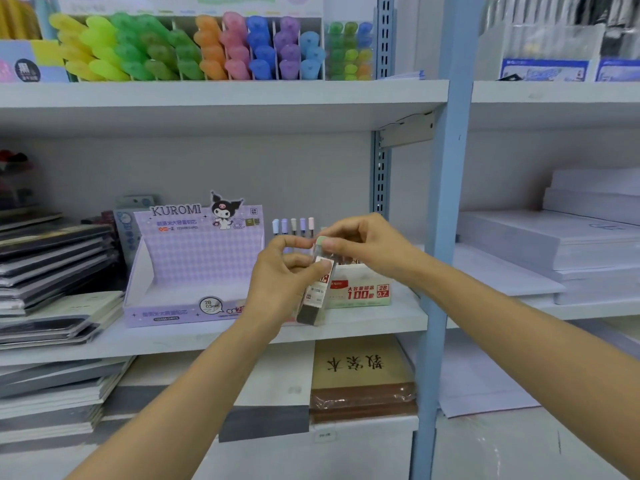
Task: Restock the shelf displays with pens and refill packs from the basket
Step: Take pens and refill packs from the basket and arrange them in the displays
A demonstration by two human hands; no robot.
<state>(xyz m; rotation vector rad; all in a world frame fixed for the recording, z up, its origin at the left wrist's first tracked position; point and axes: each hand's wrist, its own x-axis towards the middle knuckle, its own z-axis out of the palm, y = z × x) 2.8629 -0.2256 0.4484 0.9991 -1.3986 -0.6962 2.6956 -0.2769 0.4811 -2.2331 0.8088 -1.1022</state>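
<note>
- Hands meet in front of the middle shelf, both on one refill pack (317,292): slim clear case, white-and-red label, dark lower part, pale green cap on top. It is nearly upright, top leaning slightly right.
- Left hand (277,271) grip: thumb and fingers curled round the pack's middle, closed on it.
- Right hand (367,247) grip: thumb and forefinger pinch the green cap end from above, other fingers loosely curled behind.
- Pack's lower end is level with the shelf's front edge. Cannot tell whether it touches the board.
- Lower shelf, below the hands: brown wrapped pack (360,372) with black characters, flat grey and white sheets to its left.
- Middle shelf (381,322) carries a white-and-red display box (360,291), marked 100 and 2B 0.7, right behind the pack.
- Purple Kuromi display box (194,258) is just left of it, marked 2B 0.5mm, back card upright.
- Pens (294,226) with pastel caps stand upright further back, between the two boxes, lower parts hidden by the hands.
- Dark notebook stacks (52,265) sit at the shelf's far left. White paper stacks (554,244) fill the next bay, right of the blue upright post (446,202).
- Top shelf: coloured highlighters (190,50) in a divided rack, yellow, green, orange, pink, blue, purple.
</note>
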